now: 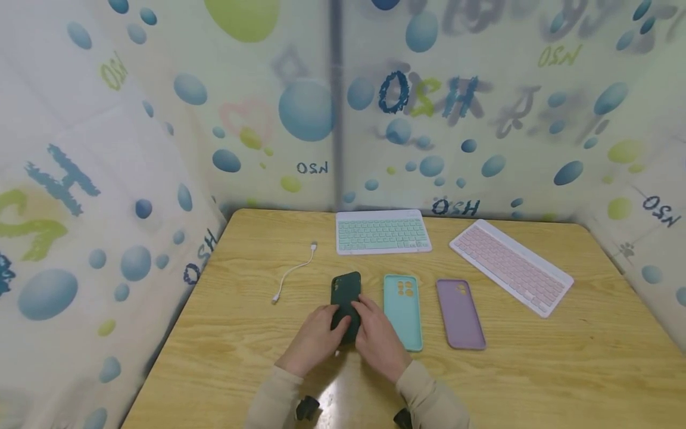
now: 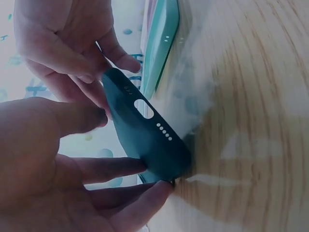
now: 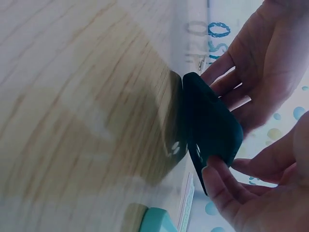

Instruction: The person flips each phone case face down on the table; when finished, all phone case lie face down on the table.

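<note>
A dark green phone case (image 1: pixel 345 289) is between both hands near the middle of the table, its camera cutout toward the far left corner. My left hand (image 1: pixel 315 338) grips its left side, with the thumb lying over the back. On the opposite side, my right hand (image 1: pixel 379 341) holds the right edge with its fingers. The left wrist view shows the case (image 2: pixel 145 130) tilted, its charging-port opening and speaker holes facing the camera. In the right wrist view the case (image 3: pixel 210 116) leans above the glossy tabletop. The fingers partly hide its lower part.
Right of the hands lie a turquoise phone case (image 1: pixel 403 316) and a purple phone case (image 1: pixel 462 316). Behind are a green-keyed keyboard (image 1: pixel 383 232) and a slanted pink-keyed keyboard (image 1: pixel 511 267). A short white cable (image 1: pixel 292 269) lies at left. Patterned curtains (image 1: pixel 305 113) surround the wooden table (image 1: pixel 214 351).
</note>
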The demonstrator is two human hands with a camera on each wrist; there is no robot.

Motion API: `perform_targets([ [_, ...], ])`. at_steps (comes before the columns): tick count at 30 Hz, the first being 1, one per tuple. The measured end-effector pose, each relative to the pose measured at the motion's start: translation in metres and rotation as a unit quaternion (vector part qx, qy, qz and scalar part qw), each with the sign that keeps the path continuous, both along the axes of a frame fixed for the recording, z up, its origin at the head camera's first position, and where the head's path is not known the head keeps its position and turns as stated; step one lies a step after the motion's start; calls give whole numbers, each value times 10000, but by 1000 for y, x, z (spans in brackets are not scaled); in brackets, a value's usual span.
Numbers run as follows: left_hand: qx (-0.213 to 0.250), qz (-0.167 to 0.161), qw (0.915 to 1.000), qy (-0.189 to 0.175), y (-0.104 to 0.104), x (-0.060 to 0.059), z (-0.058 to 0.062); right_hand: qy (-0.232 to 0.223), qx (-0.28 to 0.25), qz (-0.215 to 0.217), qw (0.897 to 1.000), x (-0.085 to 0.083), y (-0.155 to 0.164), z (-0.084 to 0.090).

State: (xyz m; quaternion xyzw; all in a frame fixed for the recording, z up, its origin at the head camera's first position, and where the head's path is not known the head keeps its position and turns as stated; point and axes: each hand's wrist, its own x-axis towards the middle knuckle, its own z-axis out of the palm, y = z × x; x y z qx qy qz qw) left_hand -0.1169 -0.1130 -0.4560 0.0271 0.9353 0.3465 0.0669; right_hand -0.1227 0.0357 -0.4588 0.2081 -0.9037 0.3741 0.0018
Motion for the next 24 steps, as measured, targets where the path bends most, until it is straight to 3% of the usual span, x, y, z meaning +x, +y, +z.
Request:
perform_targets([
  [24,50,-37,10000,64,-11,1,1,-372,296,-94,9988,0,-12,-11],
])
